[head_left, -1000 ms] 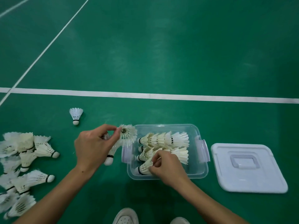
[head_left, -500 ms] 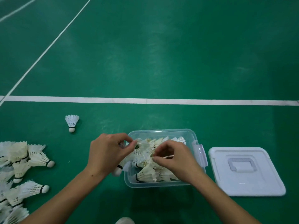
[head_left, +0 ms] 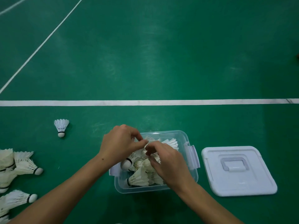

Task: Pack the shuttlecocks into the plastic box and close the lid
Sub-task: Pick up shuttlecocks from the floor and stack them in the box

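Observation:
A clear plastic box [head_left: 186,138] sits open on the green court floor, with several white shuttlecocks [head_left: 139,180] lying inside it. My left hand [head_left: 119,144] is over the box's left rim, pinching the feathers of a stack of shuttlecocks [head_left: 127,163] whose cork hangs at the box's left edge. My right hand [head_left: 168,160] is inside the box, fingers curled onto the shuttlecocks there. The white lid [head_left: 237,171] lies flat on the floor to the right of the box.
A heap of loose shuttlecocks [head_left: 21,165] lies at the far left. One single shuttlecock [head_left: 61,127] stands cork-down on the floor, left of the box. A white court line [head_left: 161,102] runs across beyond the box.
My left hand has carried the shuttlecock stack rightward from beside the box to over its left rim. My right hand has shifted up inside the box to meet it.

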The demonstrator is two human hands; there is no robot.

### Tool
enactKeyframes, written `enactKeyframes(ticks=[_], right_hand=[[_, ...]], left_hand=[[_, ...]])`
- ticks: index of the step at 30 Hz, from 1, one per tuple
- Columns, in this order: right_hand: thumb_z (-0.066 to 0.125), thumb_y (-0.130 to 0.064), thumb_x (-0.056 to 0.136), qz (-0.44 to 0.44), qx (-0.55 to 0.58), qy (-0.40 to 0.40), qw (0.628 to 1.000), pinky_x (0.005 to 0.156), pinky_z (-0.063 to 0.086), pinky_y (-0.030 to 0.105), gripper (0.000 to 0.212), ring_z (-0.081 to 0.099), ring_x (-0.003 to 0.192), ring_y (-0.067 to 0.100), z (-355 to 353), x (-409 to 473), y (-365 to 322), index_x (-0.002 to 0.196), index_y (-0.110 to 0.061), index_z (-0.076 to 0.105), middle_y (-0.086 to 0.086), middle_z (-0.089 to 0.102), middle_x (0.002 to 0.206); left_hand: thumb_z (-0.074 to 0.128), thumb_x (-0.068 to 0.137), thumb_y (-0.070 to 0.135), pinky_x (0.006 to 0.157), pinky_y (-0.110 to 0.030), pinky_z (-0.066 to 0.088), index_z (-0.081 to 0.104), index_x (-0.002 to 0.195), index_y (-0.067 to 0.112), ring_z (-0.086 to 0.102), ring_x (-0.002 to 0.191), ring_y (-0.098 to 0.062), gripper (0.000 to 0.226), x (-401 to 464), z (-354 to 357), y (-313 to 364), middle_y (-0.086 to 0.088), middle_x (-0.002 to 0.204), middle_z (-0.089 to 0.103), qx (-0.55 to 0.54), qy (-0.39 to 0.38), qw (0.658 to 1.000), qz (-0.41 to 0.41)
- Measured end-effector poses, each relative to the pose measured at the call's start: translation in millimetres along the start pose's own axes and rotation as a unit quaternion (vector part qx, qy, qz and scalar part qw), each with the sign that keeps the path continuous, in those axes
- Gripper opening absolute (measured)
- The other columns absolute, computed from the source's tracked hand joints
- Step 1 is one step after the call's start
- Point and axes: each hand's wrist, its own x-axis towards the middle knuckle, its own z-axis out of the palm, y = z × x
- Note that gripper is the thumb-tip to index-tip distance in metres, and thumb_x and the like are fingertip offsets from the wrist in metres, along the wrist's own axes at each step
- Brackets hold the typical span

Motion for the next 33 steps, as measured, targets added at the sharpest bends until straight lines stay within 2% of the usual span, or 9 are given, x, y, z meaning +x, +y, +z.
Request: enactKeyframes(ticks=[2, 5, 8, 11, 14, 17, 20, 24, 33], right_hand=[[0.080, -0.016, 0.090, 0.009, 0.010, 0.025, 1.000, 0.074, 0.060, 0.021, 0.030, 0.072, 0.088, 0.002, -3.6, -1.9, 3.6, 0.113, -0.025, 0.062, -0.013, 0.076, 0.098], [0.082, -0.015, 0.089, 0.050, 0.033, 0.032, 0.998, 0.078, 0.061, 0.022, 0.029, 0.072, 0.088, -0.001, -10.8, -13.4, 13.6, 0.112, -0.022, 0.067, -0.012, 0.076, 0.099], [0.084, -0.016, 0.088, 0.109, 0.063, 0.019, 0.992, 0.084, 0.057, 0.011, 0.032, 0.070, 0.091, -0.007, -21.5, -32.4, 23.7, 0.114, -0.024, 0.069, -0.015, 0.074, 0.099], [0.083, -0.016, 0.088, 0.154, 0.074, -0.026, 0.985, 0.082, 0.058, 0.013, 0.032, 0.068, 0.092, -0.007, -25.3, -47.0, 28.7, 0.115, -0.025, 0.069, -0.021, 0.070, 0.097], [0.083, -0.015, 0.089, 0.178, 0.080, -0.064, 0.979, 0.078, 0.059, 0.019, 0.028, 0.068, 0.091, 0.000, -21.0, -48.5, 26.6, 0.109, -0.027, 0.069, -0.020, 0.069, 0.090], [0.081, -0.013, 0.089, 0.176, 0.080, -0.088, 0.977, 0.075, 0.057, 0.016, 0.025, 0.068, 0.088, 0.002, -12.4, -41.1, 19.3, 0.103, -0.029, 0.067, -0.018, 0.069, 0.087], [0.077, -0.013, 0.091, 0.165, 0.073, -0.118, 0.977, 0.075, 0.056, 0.016, 0.021, 0.069, 0.085, 0.001, -3.9, -33.6, 11.5, 0.100, -0.029, 0.067, -0.017, 0.070, 0.085], [0.076, -0.016, 0.093, 0.164, 0.079, -0.145, 0.973, 0.077, 0.058, 0.020, 0.018, 0.069, 0.087, 0.003, 1.6, -32.2, 4.9, 0.106, -0.026, 0.070, -0.015, 0.071, 0.088], [0.085, -0.012, 0.086, 0.220, 0.127, -0.208, 0.945, 0.082, 0.061, 0.027, 0.026, 0.070, 0.084, 0.007, 26.4, -20.9, 1.2, 0.102, -0.022, 0.067, -0.006, 0.072, 0.092]], left_hand=[[0.076, 0.078, 0.070, 0.049, -0.024, 0.029, 0.079, 0.082, 0.038, 0.052, 0.053, -0.002, 0.033, -3.2, -2.2, -5.7, 0.013, 0.055, 0.055, -0.045, 0.007, 0.999, 0.016], [0.074, 0.073, 0.075, 0.048, -0.028, 0.025, 0.078, 0.079, 0.033, 0.040, 0.045, -0.010, 0.042, -8.3, -7.6, -18.4, 0.009, 0.044, 0.045, -0.117, 0.016, 0.992, 0.050], [0.076, 0.073, 0.069, 0.047, -0.024, 0.025, 0.076, 0.073, 0.029, 0.033, 0.044, -0.010, 0.040, -17.2, -13.5, -31.9, 0.009, 0.044, 0.044, -0.147, 0.005, 0.986, 0.084], [0.080, 0.073, 0.063, 0.045, -0.018, 0.025, 0.072, 0.072, 0.028, 0.033, 0.045, -0.007, 0.037, -26.8, -15.9, -44.5, 0.009, 0.048, 0.049, -0.151, -0.024, 0.982, 0.106], [0.077, 0.079, 0.068, 0.050, -0.025, 0.038, 0.064, 0.078, 0.034, 0.042, 0.053, -0.004, 0.036, -32.7, -15.3, -55.9, 0.016, 0.061, 0.054, -0.142, -0.032, 0.981, 0.129], [0.068, 0.083, 0.073, 0.064, -0.038, 0.051, 0.061, 0.085, 0.038, 0.053, 0.080, -0.005, 0.036, -39.5, -14.0, -62.4, 0.022, 0.086, 0.058, -0.076, -0.012, 0.984, 0.164], [0.073, 0.081, 0.066, 0.077, -0.040, 0.054, 0.065, 0.083, 0.037, 0.055, 0.103, -0.007, 0.030, -47.0, -13.5, -65.5, 0.023, 0.115, 0.053, -0.063, -0.003, 0.984, 0.167], [0.078, 0.082, 0.057, 0.098, -0.043, 0.055, 0.065, 0.079, 0.035, 0.056, 0.128, -0.004, 0.026, -51.9, -11.3, -70.0, 0.017, 0.145, 0.046, -0.134, -0.042, 0.978, 0.155], [0.084, 0.080, 0.048, 0.099, -0.041, 0.055, 0.064, 0.082, 0.036, 0.063, 0.123, -0.005, 0.024, -54.8, -6.0, -66.1, 0.017, 0.145, 0.049, -0.164, -0.042, 0.973, 0.157]])
